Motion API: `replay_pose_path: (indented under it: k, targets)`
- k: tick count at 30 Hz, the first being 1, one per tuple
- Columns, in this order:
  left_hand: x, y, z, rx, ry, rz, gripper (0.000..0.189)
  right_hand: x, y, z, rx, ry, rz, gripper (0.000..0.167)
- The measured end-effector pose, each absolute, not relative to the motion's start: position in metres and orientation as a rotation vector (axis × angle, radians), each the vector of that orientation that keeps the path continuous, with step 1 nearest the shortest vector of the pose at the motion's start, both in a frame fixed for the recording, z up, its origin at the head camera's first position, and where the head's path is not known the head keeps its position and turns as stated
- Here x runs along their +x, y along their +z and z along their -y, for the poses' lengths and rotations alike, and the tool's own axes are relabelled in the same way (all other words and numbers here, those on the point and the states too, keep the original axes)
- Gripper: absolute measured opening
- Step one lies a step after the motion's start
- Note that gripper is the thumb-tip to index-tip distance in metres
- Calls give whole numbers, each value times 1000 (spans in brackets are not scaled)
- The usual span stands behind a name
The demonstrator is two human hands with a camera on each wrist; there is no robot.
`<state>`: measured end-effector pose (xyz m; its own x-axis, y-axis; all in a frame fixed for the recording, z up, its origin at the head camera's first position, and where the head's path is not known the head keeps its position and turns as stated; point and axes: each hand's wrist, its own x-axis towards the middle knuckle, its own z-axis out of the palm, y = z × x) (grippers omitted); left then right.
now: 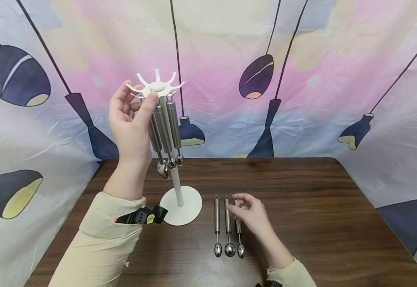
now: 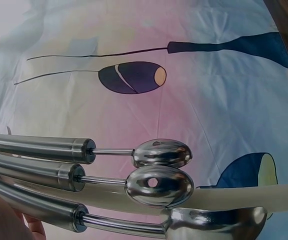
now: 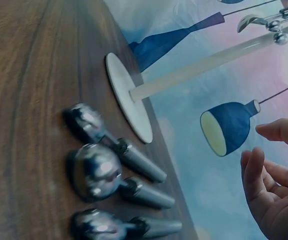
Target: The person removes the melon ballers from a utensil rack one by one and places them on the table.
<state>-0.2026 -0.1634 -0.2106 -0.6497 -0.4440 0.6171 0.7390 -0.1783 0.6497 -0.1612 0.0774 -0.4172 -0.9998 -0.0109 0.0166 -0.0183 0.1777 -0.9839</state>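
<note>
- Cream sleeves [image 1: 97, 239] fill the near edge of the head view, one on each forearm.
- From there the left hand [image 1: 131, 123] is raised, fingers relaxed and loosely spread, thumb pressing the spoked white top of the rack [image 1: 157, 85]; it grips nothing.
- Three hanging scoops [image 1: 165, 127] dangle from the rack's spokes just beside that hand; in the left wrist view their steel handles and bowls [image 2: 159, 186] lie side by side against the white pole [image 2: 244, 196].
- Lower down, the right hand [image 1: 251, 215] rests on the table [image 1: 319, 199], fingers bent down onto the handle of the rightmost of three loose scoops [image 1: 228, 225]; whether it actually pinches that handle I cannot tell.
- Those three scoops lie parallel, bowls toward the person, just right of the rack's round white base [image 1: 181, 207]; the right wrist view shows the bowls [image 3: 96, 170] close together near the base [image 3: 126, 95].
- Behind the table hangs a pastel cloth backdrop [image 1: 301, 59] printed with dark lamps.
</note>
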Motion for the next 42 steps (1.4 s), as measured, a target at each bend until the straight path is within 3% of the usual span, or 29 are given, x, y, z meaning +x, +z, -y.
replay_pose_path:
  k: [19,30,42]
  targets:
    - [-201,-208,159,-346,-1883,1289,53,-175,-376,-55,237,2003,2353,37]
    - [-197,-209,160,-339,-1922,1303,61,-186,-348,-42,379,1964,2337,34]
    - [-195,-209,173,-301,-1980,1337,43,-193,-318,-26,562,2046,2205,33]
